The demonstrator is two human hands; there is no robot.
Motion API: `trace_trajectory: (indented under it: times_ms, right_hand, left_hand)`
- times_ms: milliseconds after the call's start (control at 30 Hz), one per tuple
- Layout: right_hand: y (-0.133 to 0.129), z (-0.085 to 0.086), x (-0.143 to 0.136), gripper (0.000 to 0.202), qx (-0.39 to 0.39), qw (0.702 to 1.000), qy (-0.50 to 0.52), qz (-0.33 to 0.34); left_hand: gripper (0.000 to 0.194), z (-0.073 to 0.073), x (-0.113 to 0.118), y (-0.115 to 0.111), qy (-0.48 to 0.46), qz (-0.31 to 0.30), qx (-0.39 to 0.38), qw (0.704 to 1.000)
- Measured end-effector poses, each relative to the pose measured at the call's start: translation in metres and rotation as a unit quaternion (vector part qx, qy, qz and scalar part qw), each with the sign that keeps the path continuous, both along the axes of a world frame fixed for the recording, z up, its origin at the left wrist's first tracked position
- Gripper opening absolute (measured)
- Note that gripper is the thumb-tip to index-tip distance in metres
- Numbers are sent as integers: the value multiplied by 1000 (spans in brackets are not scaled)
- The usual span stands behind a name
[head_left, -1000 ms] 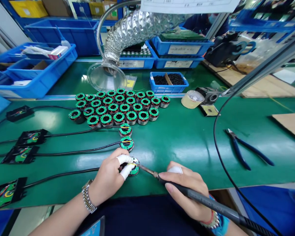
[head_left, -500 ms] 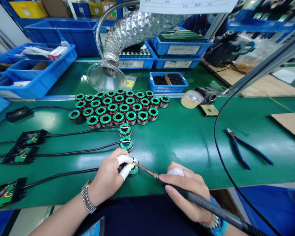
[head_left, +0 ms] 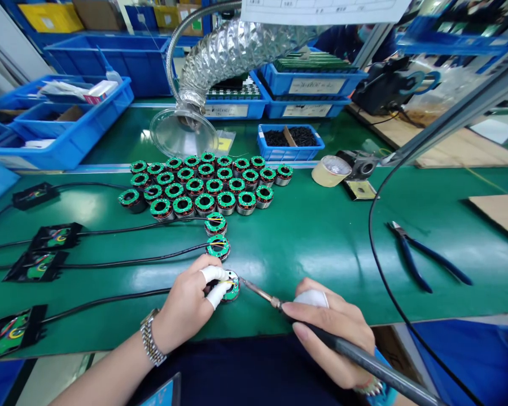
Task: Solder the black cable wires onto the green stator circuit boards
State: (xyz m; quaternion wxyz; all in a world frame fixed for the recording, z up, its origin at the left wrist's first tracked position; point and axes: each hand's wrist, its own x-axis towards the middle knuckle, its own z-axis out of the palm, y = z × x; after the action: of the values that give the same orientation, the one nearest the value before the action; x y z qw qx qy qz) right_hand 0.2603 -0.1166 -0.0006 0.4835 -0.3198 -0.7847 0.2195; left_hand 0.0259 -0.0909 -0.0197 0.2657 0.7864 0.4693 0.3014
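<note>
With white-covered fingertips, my left hand (head_left: 193, 294) pinches thin yellow wires at the nearest round green-topped coil part (head_left: 232, 289). A black cable (head_left: 110, 300) runs from a black housing (head_left: 19, 332) on the left to beneath this hand. My right hand (head_left: 332, 332) is wrapped round a black soldering iron (head_left: 355, 356), whose metal tip points left and ends just right of the coil part, slightly apart from it. Two wired coil parts (head_left: 218, 246) stand in a line beyond it, below a tight cluster of similar coil parts (head_left: 205, 203).
A round fume hood (head_left: 184, 132) on a silver duct hangs behind the cluster. Blue-handled cutters (head_left: 415, 248) lie at the right, with a tape roll (head_left: 331, 170) farther back. A small blue bin (head_left: 290, 151) holds black pieces. The iron's cord arcs across the right side.
My right hand has moved slightly right, drawing the iron's tip off the coil part. My left hand has stayed in place.
</note>
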Motion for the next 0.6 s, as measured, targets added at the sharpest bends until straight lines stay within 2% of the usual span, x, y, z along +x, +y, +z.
trace_trajectory:
  times_ms: [133, 267, 433, 600]
  right_hand:
    - [-1, -14, 2, 34, 1, 999, 17, -36]
    - [5, -30, -14, 29, -29, 998, 14, -59]
    - [16, -37, -45, 44, -79, 997, -13, -19]
    - [19, -42, -54, 42, -120, 993, -23, 2]
  left_hand:
    - [9, 1, 0, 0, 11, -1, -1, 1000]
    - [9, 2, 1, 1, 15, -2, 0, 1000]
    - [9, 1, 0, 1, 9, 0, 3, 1000]
    - [10, 1, -2, 0, -5, -7, 4, 1000]
